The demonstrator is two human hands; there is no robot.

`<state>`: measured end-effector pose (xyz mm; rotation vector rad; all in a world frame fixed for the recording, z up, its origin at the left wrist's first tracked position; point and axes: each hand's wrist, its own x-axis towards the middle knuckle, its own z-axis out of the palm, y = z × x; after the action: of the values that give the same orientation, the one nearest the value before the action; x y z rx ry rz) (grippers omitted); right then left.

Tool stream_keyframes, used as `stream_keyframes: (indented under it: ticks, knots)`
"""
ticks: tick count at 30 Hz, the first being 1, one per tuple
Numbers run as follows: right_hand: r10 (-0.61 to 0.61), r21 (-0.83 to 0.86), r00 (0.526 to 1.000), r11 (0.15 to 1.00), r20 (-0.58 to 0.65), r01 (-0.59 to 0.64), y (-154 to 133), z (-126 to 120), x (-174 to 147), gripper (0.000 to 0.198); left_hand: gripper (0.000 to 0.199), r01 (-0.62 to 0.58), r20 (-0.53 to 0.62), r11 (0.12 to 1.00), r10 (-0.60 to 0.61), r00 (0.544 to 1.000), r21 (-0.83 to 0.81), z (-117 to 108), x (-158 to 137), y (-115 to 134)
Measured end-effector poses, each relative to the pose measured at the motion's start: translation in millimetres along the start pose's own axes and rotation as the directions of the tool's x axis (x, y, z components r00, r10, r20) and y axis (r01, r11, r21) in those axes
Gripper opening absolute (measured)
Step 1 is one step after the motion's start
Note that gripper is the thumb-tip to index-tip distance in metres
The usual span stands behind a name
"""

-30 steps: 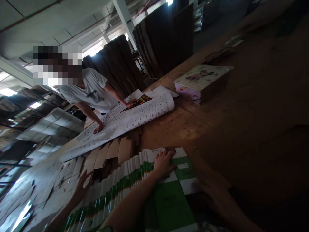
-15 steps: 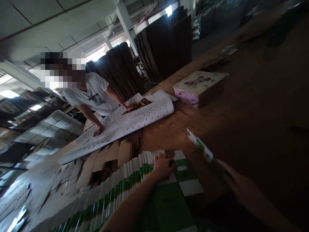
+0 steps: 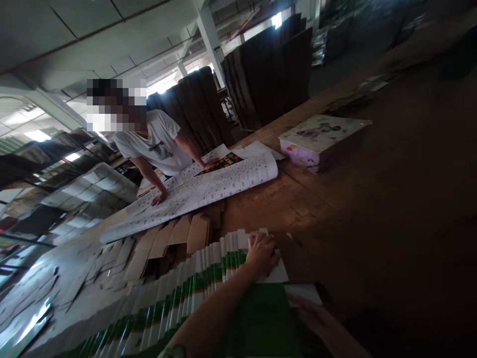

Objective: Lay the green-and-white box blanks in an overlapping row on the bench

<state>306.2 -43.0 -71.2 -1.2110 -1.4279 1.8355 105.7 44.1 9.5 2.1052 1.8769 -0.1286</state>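
Observation:
A long row of overlapping flat green-and-white cartons [image 3: 194,283] runs along the table toward me. My left hand [image 3: 263,253] rests at its far right end, fingers curled over the white flaps of the cartons there. Just below lies the front green carton [image 3: 266,313], its face turned up toward me. My right hand [image 3: 315,315], dim and blurred, grips that carton at its right edge, by a white flap [image 3: 307,293]. My left forearm crosses over the row and hides part of it.
Across the table [image 3: 298,194] a person in a white T-shirt [image 3: 164,141] leans with both hands on large printed sheets [image 3: 223,181]. Brown cardboard pieces [image 3: 179,233] lie between. A purple-sided box [image 3: 316,141] stands back right. Tall dark stacks [image 3: 268,74] rise behind.
My right hand has come down and left from beside the row to the front carton's edge, bringing the carton it held raised. My left hand stays at the row's end.

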Motion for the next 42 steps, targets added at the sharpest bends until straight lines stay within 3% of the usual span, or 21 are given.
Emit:
stream_keyframes:
  ticks: [2, 5, 8, 10, 13, 15, 18, 23, 29, 37, 42]
  knots:
    - [0.055, -0.087, 0.99, 0.994, -0.129, -0.067, 19, -26, 0, 0.041, 0.022, 0.02, 0.036, 1.0, -0.02, 0.999, -0.002, 5, -1, -1]
    - [0.08, -0.142, 0.935, 0.98, -0.347, -0.136, 34, -69, 1, 0.043, 0.021, 0.047, 0.066, 0.998, -0.049, 0.997, 0.037, 2, 0, -4]
    - [0.045, -0.197, 0.892, 0.969, -0.45, -0.148, 27, -82, 2, 0.042, 0.027, 0.06, 0.081, 0.996, -0.065, 0.995, 0.066, -4, 3, -5]
    - [-0.09, -0.262, 0.917, 0.965, -0.389, -0.016, 17, -67, 4, 0.042, 0.032, 0.086, 0.069, 0.995, -0.089, 0.994, 0.056, -6, 6, -5]
    - [-0.311, -0.29, 0.935, 0.923, -0.171, 0.254, 13, -32, 12, 0.042, 0.037, 0.115, 0.056, 0.993, -0.117, 0.992, 0.037, -6, 7, -6]
    - [-0.354, -0.297, 0.93, 0.902, -0.096, 0.313, 21, -13, 18, 0.042, 0.038, 0.095, 0.068, 0.995, -0.096, 0.993, 0.028, -6, 8, -9]
    - [-0.363, -0.334, 0.931, 0.884, -0.046, 0.328, 44, 1, 26, 0.041, 0.039, 0.051, 0.124, 0.999, -0.052, 0.991, 0.009, -7, 9, -14]
    - [-0.402, -0.395, 0.915, 0.846, -0.029, 0.359, 66, 2, 31, 0.043, 0.04, 0.048, 0.175, 0.999, -0.05, 0.983, 0.012, -9, 9, -14]
    - [-0.393, -0.449, 0.918, 0.812, 0.054, 0.374, 57, -3, 31, 0.05, 0.041, 0.026, 0.191, 0.998, -0.037, 0.981, 0.059, -7, 8, -10]
    - [-0.331, -0.388, 0.942, 0.861, 0.061, 0.328, 55, -11, 30, 0.05, 0.043, 0.014, 0.194, 0.998, -0.026, 0.981, 0.063, -8, 8, -7]
    - [-0.29, -0.432, 0.953, 0.851, 0.082, 0.297, 35, -11, 24, 0.048, 0.043, 0.006, 0.209, 0.994, -0.028, 0.977, 0.108, -4, 8, -6]
